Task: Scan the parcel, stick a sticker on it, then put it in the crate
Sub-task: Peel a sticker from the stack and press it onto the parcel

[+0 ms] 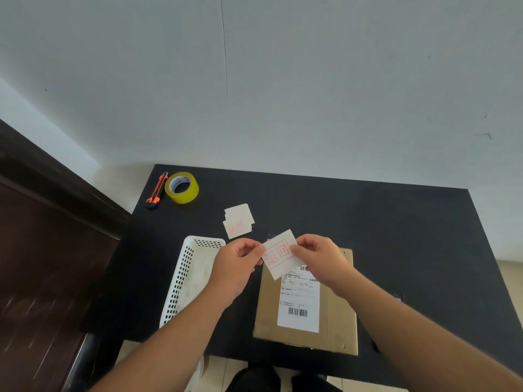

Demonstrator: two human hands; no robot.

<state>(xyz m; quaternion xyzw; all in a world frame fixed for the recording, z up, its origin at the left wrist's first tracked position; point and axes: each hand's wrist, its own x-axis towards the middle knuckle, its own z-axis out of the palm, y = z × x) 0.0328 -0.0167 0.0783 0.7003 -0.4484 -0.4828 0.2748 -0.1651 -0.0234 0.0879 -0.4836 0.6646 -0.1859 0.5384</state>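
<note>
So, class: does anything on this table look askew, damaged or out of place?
Only a little: the spare stickers lie in a loose, skewed pile, and the parcel overhangs the near edge of the table. No damage is visible.

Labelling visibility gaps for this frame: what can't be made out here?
Head view only:
- White shipping label on the flat brown cardboard parcel: print too small to read; top hidden by the white square sticker with red stamp and right hand.
- Sticker backing: whether peeled, hidden by both grips; left hand.
- White perforated plastic crate: near end covered by the left forearm.
- Dark object behind the right forearm: unidentifiable.
</note>
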